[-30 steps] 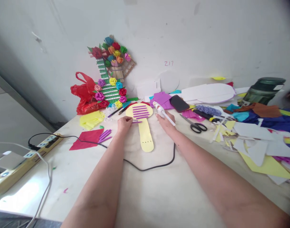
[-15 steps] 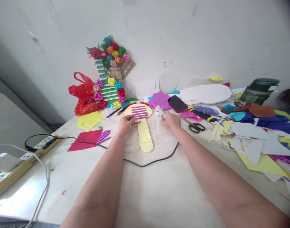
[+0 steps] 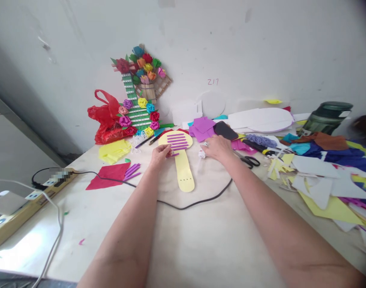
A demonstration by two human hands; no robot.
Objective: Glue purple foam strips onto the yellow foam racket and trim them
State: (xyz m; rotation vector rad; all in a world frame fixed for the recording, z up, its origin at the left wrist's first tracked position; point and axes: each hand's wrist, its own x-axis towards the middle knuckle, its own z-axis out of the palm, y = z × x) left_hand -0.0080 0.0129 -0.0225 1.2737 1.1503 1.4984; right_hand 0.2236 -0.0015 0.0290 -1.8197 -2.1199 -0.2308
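A yellow cutout (image 3: 185,172) with a rounded head and a long neck lies on the table, several purple strips (image 3: 177,140) side by side across its head. My left hand (image 3: 161,155) pinches one end of another purple strip (image 3: 174,155) at the lower left of the head. To the right, my right hand (image 3: 218,147) has its fingers at a white glue gun (image 3: 202,153); its grip is partly hidden. More purple strips (image 3: 131,171) lie by a red sheet (image 3: 109,177) on the left.
Scissors (image 3: 250,161), a dark phone (image 3: 226,130) and purple paper (image 3: 201,128) lie behind and beside my right hand. Paper scraps (image 3: 317,180) cover the right side. A black cable (image 3: 183,208) crosses the table from a power strip (image 3: 55,185). Paper flowers (image 3: 137,108) stand at the back.
My right hand has moved slightly up and right, now covering part of the scissors and phone. The glue gun has turned and sits a little lower. My left hand still pinches the strip.
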